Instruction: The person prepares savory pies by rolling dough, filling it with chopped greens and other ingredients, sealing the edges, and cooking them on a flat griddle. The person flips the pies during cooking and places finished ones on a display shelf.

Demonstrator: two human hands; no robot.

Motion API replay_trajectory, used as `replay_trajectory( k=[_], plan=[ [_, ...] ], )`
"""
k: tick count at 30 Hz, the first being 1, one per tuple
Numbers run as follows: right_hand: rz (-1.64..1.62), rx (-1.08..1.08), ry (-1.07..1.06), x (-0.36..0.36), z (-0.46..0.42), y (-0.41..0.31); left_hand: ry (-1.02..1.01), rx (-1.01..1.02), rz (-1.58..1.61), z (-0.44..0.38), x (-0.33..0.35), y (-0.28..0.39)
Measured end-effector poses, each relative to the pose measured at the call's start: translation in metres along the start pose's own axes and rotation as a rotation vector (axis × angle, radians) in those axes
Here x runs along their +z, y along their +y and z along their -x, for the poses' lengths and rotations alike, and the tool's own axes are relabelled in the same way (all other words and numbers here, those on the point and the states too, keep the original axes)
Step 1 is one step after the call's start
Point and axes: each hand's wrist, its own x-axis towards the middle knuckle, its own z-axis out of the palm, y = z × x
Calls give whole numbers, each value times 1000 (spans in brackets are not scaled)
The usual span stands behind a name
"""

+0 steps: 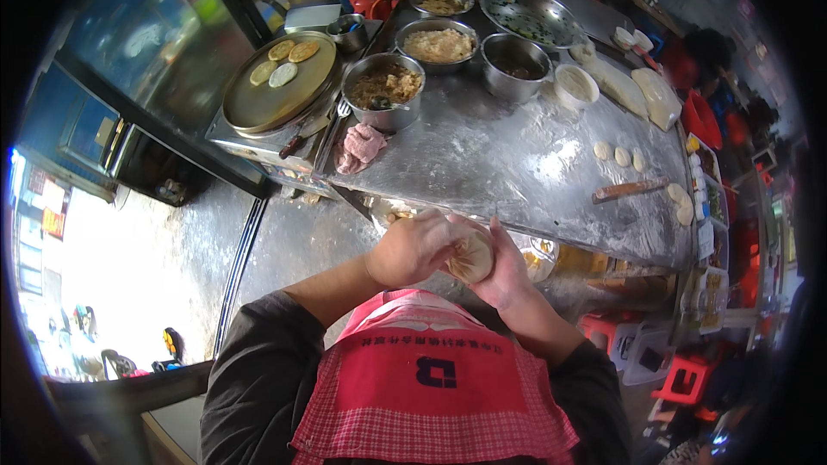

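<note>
A stuffed dough round [473, 258] with a brownish, gathered-looking side is held between both hands, just off the front edge of the steel worktop [465, 155]. My right hand [507, 271] cups it from the right. The fingers of my left hand [417, 247] close over its upper left side, and part of the dough is hidden beneath them. On the floured worktop ahead lie several small dough pieces [622, 156] and a wooden rolling pin [630, 190]. A steel pot of brown filling [386, 87] stands at the worktop's left end, with a spoon in it.
Several flat cakes [282, 75] lie on a round griddle [303, 100] at the left. A pink cloth [362, 147] sits by the filling pot. Farther back stand steel bowls [437, 44] of food. Long dough [614, 87] rests at back right; red stools [683, 378] stand lower right.
</note>
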Motion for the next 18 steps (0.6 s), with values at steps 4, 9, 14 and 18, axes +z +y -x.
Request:
replay_trajectory(
  k=[4,9,14,18],
  plan=[
    [150,4,-137,28,3,-1,127,-531,595,21,2,-12],
    [45,155,-19,-3,-25,29,120,-108,-29,48,6,-23],
    [43,227,-38,24,-50,47,98,-94,19,63,-35,-35],
    [49,226,-106,57,-90,66,285,-582,690,95,-58,-61]
  ],
)
